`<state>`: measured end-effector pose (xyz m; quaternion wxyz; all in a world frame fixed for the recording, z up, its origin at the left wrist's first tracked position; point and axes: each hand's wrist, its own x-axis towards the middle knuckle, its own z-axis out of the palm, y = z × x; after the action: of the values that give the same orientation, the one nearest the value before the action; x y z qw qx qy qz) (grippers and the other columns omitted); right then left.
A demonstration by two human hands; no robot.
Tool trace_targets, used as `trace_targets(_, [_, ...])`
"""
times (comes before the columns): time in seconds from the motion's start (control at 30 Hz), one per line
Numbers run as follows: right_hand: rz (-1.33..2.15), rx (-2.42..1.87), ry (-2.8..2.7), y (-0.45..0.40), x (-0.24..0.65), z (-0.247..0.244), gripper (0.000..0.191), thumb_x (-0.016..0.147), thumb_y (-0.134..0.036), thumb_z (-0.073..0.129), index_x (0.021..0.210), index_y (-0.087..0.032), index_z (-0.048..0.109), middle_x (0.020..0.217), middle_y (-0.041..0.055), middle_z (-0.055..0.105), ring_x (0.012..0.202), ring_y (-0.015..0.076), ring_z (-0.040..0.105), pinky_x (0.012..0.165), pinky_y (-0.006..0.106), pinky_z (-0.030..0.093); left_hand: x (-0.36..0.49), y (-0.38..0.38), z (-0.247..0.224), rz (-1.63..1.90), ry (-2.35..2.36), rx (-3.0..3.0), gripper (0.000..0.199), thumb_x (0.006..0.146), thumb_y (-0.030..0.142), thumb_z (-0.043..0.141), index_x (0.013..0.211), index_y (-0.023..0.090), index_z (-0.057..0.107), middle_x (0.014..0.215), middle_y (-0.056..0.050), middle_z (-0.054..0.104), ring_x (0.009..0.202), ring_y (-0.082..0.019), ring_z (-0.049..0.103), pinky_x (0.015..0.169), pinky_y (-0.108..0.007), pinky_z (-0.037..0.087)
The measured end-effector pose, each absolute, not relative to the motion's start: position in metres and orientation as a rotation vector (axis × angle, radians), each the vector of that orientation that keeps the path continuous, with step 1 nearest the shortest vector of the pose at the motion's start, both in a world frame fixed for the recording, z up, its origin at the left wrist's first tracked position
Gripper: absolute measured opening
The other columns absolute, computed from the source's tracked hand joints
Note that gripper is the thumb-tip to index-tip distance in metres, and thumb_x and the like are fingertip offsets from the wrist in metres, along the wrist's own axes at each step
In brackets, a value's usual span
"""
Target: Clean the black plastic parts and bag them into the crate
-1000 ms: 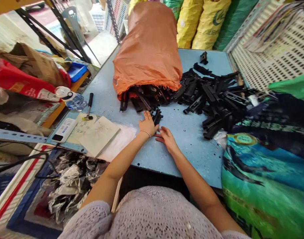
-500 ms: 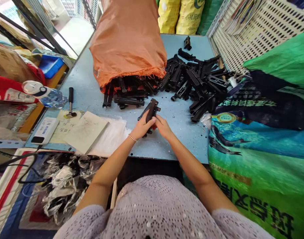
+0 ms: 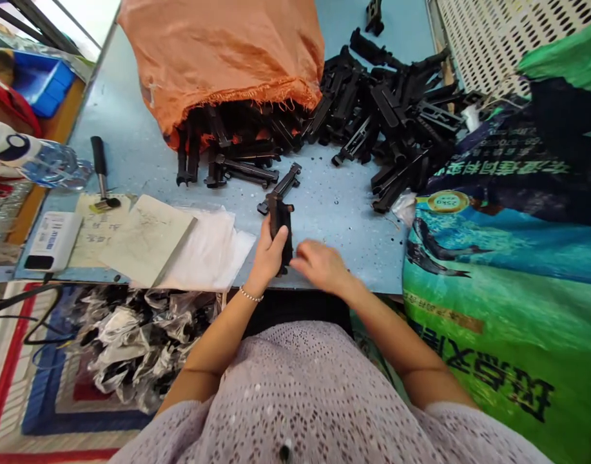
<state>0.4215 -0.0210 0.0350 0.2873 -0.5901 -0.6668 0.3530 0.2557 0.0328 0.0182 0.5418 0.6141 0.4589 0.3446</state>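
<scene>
Nearest me is the worker's lilac knit top [image 3: 314, 386], its weave pierced with small holes. Below the table edge, on the worker's left, crumpled clear plastic bags [image 3: 135, 348] fill a crate, creased and glossy. A smooth, bulging green-and-blue printed sack [image 3: 493, 270] leans at the right.

A string of small round beads [image 3: 251, 296] circles the left wrist. The left hand [image 3: 267, 254] has its grip closed around a long, blocky black part [image 3: 278, 216], thumb laid across it, above the near edge of the speckled pale-blue surface [image 3: 334, 200]. The right hand [image 3: 320, 264] is just beside it, fingers curled; it is blurred, and I can't tell whether its grip holds anything or touches the part.

To the left lie a thin, wrinkled white sheet [image 3: 211, 248], a smudged square of cream card [image 3: 147, 238] and a glossy white box-shaped device [image 3: 53, 241] with a black end. Past those are a black-handled hammer [image 3: 99, 158] and a ribbed clear bottle [image 3: 51, 161].

Just beyond the held part sits a slim, notched black piece [image 3: 286, 182]. Farther off, a creased orange woven sack [image 3: 227, 51] opens on more black pieces, its mouth frayed into threads. Beside it spreads a tangled heap of slotted black pieces [image 3: 396, 122], and behind stands a cream panel [image 3: 498, 45] punched with rows of holes.
</scene>
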Motion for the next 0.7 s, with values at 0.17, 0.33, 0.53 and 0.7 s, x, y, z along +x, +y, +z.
trace_targets(0.17, [0.962,-1.575,-1.911,-0.034,0.445,0.051,0.044,0.107,-0.048,0.032,0.082,-0.024,0.059,0.073,0.0020,0.063,0.067,0.0170,0.057,0.068,0.030,0.044,0.271,0.031,0.008,0.416,1.266,1.679,0.048,0.100,0.062,0.040,0.104,0.021,0.064,0.071,-0.006,0.065,0.069,-0.024,0.066,0.069,-0.039,0.052])
trace_targets(0.33, [0.460,-1.500,-2.175,0.083,0.454,0.048,0.038,0.106,-0.021,0.031,0.128,-0.017,0.061,0.137,0.0143,0.061,0.132,0.0284,0.050,0.108,0.047,0.039,0.295,0.010,0.010,0.113,1.377,2.041,0.048,0.098,0.060,0.047,0.114,0.018,0.062,0.072,-0.013,0.069,0.071,-0.033,0.070,0.068,-0.043,0.050])
trace_targets(0.53, [0.516,-1.569,-2.312,0.151,0.437,0.026,0.028,0.101,-0.030,0.055,0.119,-0.011,0.066,0.126,0.0193,0.064,0.126,0.0353,0.050,0.109,0.057,0.035,0.251,0.035,0.001,0.495,1.398,1.752,0.055,0.098,0.065,0.043,0.123,0.019,0.060,0.101,-0.014,0.072,0.088,-0.027,0.071,0.082,-0.042,0.053])
trace_targets(0.7, [1.161,-1.377,-1.910,0.067,0.418,0.038,0.042,0.108,-0.047,0.037,0.100,-0.018,0.067,0.092,0.0056,0.068,0.084,0.0197,0.063,0.079,0.033,0.049,0.228,0.054,0.011,1.058,1.052,1.350,0.066,0.097,0.070,0.042,0.143,0.024,0.042,0.135,-0.013,0.060,0.118,-0.023,0.064,0.097,-0.037,0.053])
